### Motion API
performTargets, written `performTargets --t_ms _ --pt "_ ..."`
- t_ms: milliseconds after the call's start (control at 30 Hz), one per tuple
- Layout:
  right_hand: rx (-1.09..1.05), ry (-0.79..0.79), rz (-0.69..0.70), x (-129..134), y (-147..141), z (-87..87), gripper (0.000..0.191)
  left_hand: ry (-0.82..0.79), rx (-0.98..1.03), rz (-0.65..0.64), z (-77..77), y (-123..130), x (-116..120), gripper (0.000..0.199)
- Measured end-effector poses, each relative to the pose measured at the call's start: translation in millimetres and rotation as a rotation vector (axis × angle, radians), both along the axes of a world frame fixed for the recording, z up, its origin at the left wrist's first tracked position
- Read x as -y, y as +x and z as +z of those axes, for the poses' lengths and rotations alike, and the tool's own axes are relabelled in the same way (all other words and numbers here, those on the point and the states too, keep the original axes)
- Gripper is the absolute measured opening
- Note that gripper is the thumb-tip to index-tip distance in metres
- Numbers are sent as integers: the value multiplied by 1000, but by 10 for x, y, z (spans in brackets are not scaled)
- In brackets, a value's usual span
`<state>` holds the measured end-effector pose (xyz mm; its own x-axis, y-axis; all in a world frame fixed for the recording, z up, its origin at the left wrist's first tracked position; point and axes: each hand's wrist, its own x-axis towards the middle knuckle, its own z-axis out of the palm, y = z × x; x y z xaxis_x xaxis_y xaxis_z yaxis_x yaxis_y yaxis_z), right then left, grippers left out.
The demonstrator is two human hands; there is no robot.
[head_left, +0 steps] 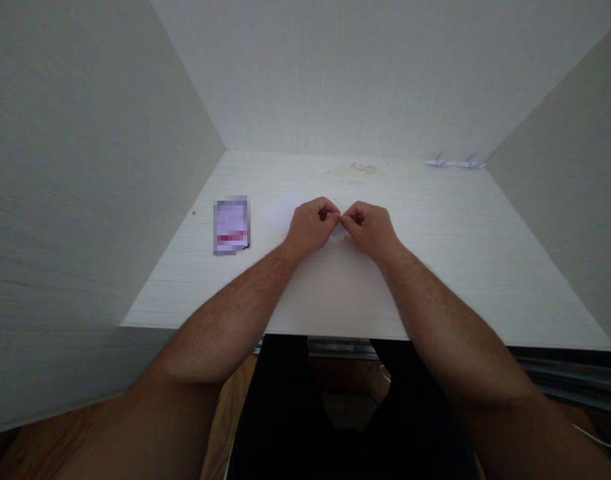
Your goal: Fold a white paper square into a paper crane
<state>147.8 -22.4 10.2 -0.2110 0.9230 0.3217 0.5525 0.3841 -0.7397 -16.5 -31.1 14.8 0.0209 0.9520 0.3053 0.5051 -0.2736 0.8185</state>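
Over the middle of the white desktop, my left hand and my right hand meet with their fingertips nearly touching. Both are closed in a pinch on a small piece of white paper, which shows between and below the fingers. Much of that paper is hidden by the hands, so its exact shape is unclear. To the left, partly behind my left hand, pale paper lies flat on the desk.
A phone-like rectangle with a blurred-out face lies at the left. Two small folded paper figures stand at the back right corner. Stains mark the desk near the back wall. Side walls enclose the white desktop.
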Motion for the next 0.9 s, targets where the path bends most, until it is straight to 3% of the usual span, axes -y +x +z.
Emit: performTargets --t_ms 233,533,833,900 --pt "-45 0 38 17 -16 -21 17 42 -131 -31 21 -3 7 10" --pt "-45 64 -50 41 -66 37 18 92 -105 73 41 60 46 10" --pt "-275 13 -172 -6 19 90 12 25 101 210 1 -132 -123 10" --pt "-319 -8 -175 -17 24 80 11 10 151 187 -18 -151 -138 9"
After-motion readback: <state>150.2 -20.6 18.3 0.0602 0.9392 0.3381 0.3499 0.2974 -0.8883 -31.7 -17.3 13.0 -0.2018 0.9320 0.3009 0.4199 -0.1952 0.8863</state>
